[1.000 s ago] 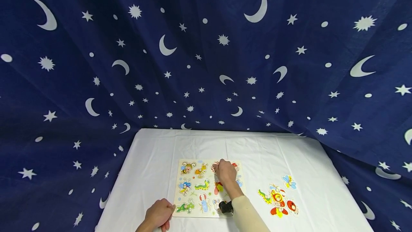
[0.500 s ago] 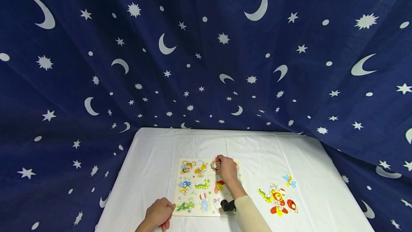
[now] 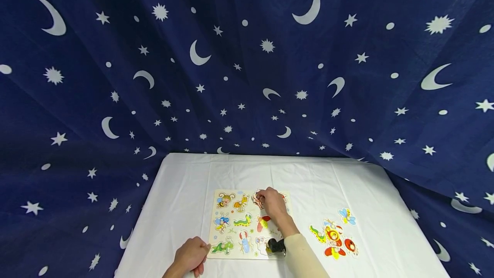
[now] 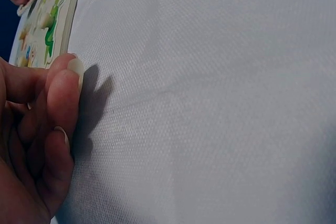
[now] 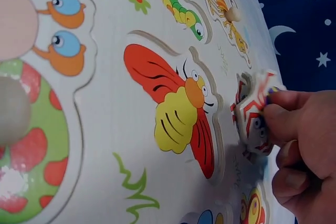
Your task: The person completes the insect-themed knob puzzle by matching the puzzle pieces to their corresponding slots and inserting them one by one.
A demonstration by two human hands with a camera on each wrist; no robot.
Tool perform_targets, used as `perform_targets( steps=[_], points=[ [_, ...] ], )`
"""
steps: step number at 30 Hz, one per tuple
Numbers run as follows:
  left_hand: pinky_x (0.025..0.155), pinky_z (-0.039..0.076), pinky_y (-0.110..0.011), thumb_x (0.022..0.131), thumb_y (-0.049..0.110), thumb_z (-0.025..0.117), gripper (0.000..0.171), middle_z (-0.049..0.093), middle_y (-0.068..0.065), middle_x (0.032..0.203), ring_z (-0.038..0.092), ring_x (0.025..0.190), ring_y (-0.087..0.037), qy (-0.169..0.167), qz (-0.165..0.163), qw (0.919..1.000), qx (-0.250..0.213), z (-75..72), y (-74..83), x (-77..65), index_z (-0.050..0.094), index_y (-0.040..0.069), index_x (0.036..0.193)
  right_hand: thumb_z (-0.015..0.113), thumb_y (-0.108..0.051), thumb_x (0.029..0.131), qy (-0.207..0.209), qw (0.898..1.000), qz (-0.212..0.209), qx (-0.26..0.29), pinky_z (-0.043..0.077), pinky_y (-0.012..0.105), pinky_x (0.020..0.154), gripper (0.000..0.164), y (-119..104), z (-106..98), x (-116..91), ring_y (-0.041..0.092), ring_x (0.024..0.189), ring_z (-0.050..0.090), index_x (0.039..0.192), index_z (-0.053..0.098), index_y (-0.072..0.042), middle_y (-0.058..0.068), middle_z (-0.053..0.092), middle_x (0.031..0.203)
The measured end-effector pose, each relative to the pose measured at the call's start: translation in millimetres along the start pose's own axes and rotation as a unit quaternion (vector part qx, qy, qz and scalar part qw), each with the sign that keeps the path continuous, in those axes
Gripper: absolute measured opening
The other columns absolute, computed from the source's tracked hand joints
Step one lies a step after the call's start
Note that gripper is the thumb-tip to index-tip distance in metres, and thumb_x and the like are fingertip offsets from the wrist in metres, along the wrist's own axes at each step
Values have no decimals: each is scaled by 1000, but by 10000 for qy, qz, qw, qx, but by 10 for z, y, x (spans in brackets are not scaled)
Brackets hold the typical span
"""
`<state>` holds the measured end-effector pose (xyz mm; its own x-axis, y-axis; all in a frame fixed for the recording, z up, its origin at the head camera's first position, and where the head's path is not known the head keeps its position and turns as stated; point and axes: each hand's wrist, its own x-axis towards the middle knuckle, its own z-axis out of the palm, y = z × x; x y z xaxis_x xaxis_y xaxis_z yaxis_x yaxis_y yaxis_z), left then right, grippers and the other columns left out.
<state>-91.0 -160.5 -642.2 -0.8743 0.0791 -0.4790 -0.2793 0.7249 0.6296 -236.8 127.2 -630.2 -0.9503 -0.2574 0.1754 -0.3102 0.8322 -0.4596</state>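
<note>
In the right wrist view, my right hand [image 5: 310, 140] pinches a red-and-white spider puzzle piece [image 5: 256, 111] between thumb and forefinger. The piece sits slightly tilted over the spider-shaped recess near the far edge of the wooden peg puzzle board [image 3: 212, 231]. My left hand [image 3: 190, 254] grips the board's near-left corner with curled fingers; the left wrist view shows its fingertips [image 4: 63, 95] at the board's edge. Nearer than the spider lies a printed recess of a red-winged insect [image 5: 178, 106]. A snail piece [image 5: 31, 156] with a knob fills the recess beside it.
Right of the board lies a small heap of loose insect pieces [image 3: 332, 235], with a blue-winged bee piece [image 3: 346, 217] just behind. A white cloth [image 3: 181, 209] covers the table. Dark blue star-and-moon curtains [image 3: 247, 76] rise behind and at both sides.
My right hand has shifted slightly right, and the spider piece moved away from me, then back toward its recess. The left hand stays at the corner.
</note>
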Motion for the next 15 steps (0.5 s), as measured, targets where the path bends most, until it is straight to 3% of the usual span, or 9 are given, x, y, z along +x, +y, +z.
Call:
perform_targets(
  steps=[5, 10, 15],
  points=[
    [40, 45, -31, 95, 34, 54, 44, 57, 4, 40, 53, 31, -8, -7, 64, 10000, -63, 4, -6, -7, 57, 13, 57, 68, -7, 88, -404, 9989, -107, -201, 45, 24, 57, 13, -23, -4, 0, 11, 68, 56, 88, 74, -19, -4, 60, 78],
    [39, 43, -30, 95, 33, 54, 44, 57, 4, 40, 53, 30, -8, 16, 72, 10000, -60, 2, -2, -16, 56, 13, 56, 68, -4, 87, -598, 9978, 86, -271, 46, 25, 59, 16, -54, -17, 2, 13, 74, 59, 87, 74, -19, -3, 64, 81],
    [39, 42, -29, 95, 33, 54, 44, 57, 4, 40, 53, 31, -7, 6, -19, 10000, -30, -7, 12, -20, 57, 13, 57, 68, -8, 88, -677, 9961, 258, -509, 42, 26, 52, 12, -93, 7, -3, 13, 66, 54, 87, 72, -19, -1, 61, 79]
  ],
)
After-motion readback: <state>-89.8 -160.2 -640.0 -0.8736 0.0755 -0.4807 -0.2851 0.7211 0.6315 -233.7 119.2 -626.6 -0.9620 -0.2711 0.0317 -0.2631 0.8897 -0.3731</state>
